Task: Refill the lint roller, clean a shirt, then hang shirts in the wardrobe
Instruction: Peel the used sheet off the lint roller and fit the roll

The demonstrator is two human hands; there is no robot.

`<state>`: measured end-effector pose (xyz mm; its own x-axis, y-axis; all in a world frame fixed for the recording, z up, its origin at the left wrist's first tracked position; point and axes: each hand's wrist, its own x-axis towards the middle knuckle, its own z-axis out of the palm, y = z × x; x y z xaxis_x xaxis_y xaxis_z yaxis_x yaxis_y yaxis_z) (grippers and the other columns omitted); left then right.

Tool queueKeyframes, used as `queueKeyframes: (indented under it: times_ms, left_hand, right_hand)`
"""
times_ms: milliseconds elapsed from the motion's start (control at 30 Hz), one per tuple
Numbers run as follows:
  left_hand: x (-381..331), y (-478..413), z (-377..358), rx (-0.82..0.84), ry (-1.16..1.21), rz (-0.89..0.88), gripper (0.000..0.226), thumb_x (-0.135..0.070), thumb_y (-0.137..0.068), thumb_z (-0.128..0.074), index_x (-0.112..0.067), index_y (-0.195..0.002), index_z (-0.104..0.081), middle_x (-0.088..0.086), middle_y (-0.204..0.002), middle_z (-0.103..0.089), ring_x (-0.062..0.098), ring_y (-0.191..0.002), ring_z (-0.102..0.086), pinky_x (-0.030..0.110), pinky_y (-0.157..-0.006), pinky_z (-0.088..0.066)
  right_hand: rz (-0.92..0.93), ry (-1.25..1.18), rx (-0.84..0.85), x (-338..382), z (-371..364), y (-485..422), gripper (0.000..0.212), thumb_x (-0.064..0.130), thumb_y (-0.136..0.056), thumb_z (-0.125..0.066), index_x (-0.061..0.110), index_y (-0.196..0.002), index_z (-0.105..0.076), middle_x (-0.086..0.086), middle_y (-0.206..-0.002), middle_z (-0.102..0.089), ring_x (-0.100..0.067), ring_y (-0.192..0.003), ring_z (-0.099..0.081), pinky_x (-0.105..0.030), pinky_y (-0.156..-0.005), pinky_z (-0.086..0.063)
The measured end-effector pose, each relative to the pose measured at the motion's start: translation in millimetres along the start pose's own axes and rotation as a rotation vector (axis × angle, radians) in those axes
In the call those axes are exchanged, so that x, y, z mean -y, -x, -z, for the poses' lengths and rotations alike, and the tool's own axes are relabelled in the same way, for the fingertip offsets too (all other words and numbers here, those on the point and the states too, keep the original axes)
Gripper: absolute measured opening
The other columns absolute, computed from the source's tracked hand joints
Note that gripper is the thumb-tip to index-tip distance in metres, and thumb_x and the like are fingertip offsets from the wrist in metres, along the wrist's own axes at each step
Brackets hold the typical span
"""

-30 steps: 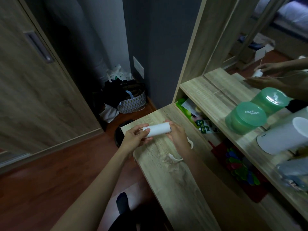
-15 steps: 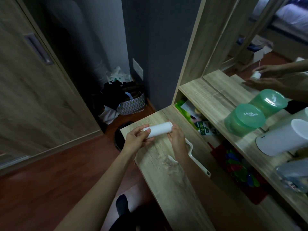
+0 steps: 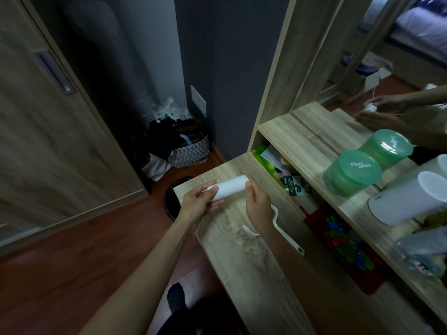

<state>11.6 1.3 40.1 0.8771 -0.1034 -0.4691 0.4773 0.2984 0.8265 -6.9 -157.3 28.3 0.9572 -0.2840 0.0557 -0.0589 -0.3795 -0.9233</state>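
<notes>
A white lint roller refill (image 3: 229, 187) is held level above the far end of the wooden dresser top (image 3: 244, 259). My left hand (image 3: 198, 201) grips its left end with fingers wrapped round it. My right hand (image 3: 257, 204) pinches its right end with the fingertips. The white lint roller handle (image 3: 287, 234) lies flat on the dresser under my right forearm, partly hidden by it. A crumpled clear wrapper (image 3: 244, 235) rests on the wood beside the handle.
A wooden wardrobe door (image 3: 48, 112) stands at the left. A basket of dark clothes (image 3: 186, 146) sits in the corner, a black bin (image 3: 173, 201) by the dresser's end. The shelf (image 3: 297, 139) under the mirror carries a green tub (image 3: 350, 172) and a white container (image 3: 408, 199).
My right forearm has shifted left, uncovering the lint roller handle on the dresser. Both hands have kept hold of the refill, which sits slightly more tilted.
</notes>
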Motion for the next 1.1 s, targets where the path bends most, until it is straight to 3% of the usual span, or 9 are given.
queueKeyframes:
  times_ms: [133,333,467,600,733,833,933,1033,1100]
  left_hand:
    - [3,-2,-1,-0.004,0.029,0.019,0.027,-0.012,-0.091,-0.066,-0.010,-0.118,-0.065,0.015,-0.106,-0.069,0.030,-0.081,-0.073,0.034,-0.079,-0.060]
    - [2,-3,-6,-0.016,0.056,0.032,0.022,-0.013,-0.090,-0.067,-0.014,-0.112,-0.066,0.015,-0.104,-0.069,0.028,-0.080,-0.074,0.033,-0.076,-0.061]
    - [3,-5,-8,0.028,-0.033,-0.013,0.028,-0.014,-0.087,-0.070,-0.016,-0.115,-0.065,0.013,-0.107,-0.068,0.032,-0.091,-0.072,0.037,-0.086,-0.059]
    - [4,-6,-1,0.107,-0.391,-0.097,0.033,-0.018,-0.080,-0.078,-0.021,-0.112,-0.067,0.009,-0.099,-0.066,0.018,-0.085,-0.067,0.034,-0.079,-0.057]
    - [2,-7,5,0.285,-0.641,-0.133,0.058,-0.024,-0.078,-0.081,-0.034,-0.128,-0.055,0.012,-0.092,-0.064,0.020,-0.083,-0.063,0.033,-0.074,-0.057]
    - [1,-9,5,0.379,-0.720,-0.165,0.077,-0.026,-0.077,-0.081,-0.047,-0.139,-0.040,0.009,-0.096,-0.066,0.018,-0.092,-0.064,0.036,-0.081,-0.056]
    - [-1,-10,5,0.451,-0.822,-0.196,0.088,-0.028,-0.076,-0.081,-0.053,-0.142,-0.029,0.009,-0.104,-0.065,0.021,-0.101,-0.062,0.039,-0.084,-0.057]
    - [-5,-11,3,0.505,-0.887,-0.220,0.095,-0.026,-0.076,-0.081,-0.059,-0.142,-0.020,0.016,-0.109,-0.063,0.029,-0.099,-0.060,0.044,-0.083,-0.055]
    - [-7,-12,2,0.547,-0.887,-0.219,0.098,-0.023,-0.077,-0.080,-0.060,-0.143,-0.018,0.012,-0.112,-0.061,0.028,-0.095,-0.061,0.042,-0.078,-0.056]
  right_hand:
    - [-0.013,0.023,-0.039,2,-3,1,0.038,0.021,-0.102,-0.038,0.016,-0.138,-0.048,-0.009,-0.134,-0.057,-0.006,-0.113,-0.049,0.004,-0.078,-0.032]
    - [-0.025,-0.022,-0.024,0,-3,-1,0.038,0.020,-0.103,-0.038,0.013,-0.139,-0.047,-0.009,-0.132,-0.057,-0.020,-0.121,-0.053,-0.022,-0.094,-0.041]
    - [-0.220,-0.255,-0.041,2,0,-11,0.032,0.023,-0.099,-0.049,0.014,-0.129,-0.057,-0.001,-0.119,-0.058,-0.022,-0.114,-0.057,-0.042,-0.096,-0.051]
    - [-0.324,-0.405,-0.019,1,9,-18,0.022,0.017,-0.092,-0.061,0.018,-0.114,-0.065,0.002,-0.106,-0.065,-0.013,-0.100,-0.063,-0.030,-0.081,-0.057]
    - [-0.312,-0.372,0.013,4,13,-17,0.009,0.021,-0.086,-0.069,0.024,-0.093,-0.064,0.003,-0.096,-0.069,-0.003,-0.085,-0.068,-0.022,-0.071,-0.057]
    - [-0.351,-0.374,0.074,3,13,-12,0.017,0.022,-0.089,-0.066,0.018,-0.104,-0.060,-0.004,-0.106,-0.066,-0.017,-0.097,-0.065,-0.035,-0.078,-0.059]
    - [-0.383,-0.378,0.092,1,13,-7,0.025,0.022,-0.088,-0.066,0.017,-0.112,-0.058,-0.010,-0.115,-0.063,-0.021,-0.103,-0.063,-0.032,-0.075,-0.058]
    - [-0.495,-0.456,0.051,2,13,-5,0.044,0.021,-0.083,-0.073,0.008,-0.120,-0.054,-0.013,-0.119,-0.062,-0.025,-0.106,-0.063,-0.036,-0.081,-0.058]
    - [-0.557,-0.524,0.053,4,14,-5,0.050,0.020,-0.083,-0.073,0.001,-0.124,-0.053,-0.014,-0.118,-0.063,-0.025,-0.104,-0.064,-0.034,-0.080,-0.058]
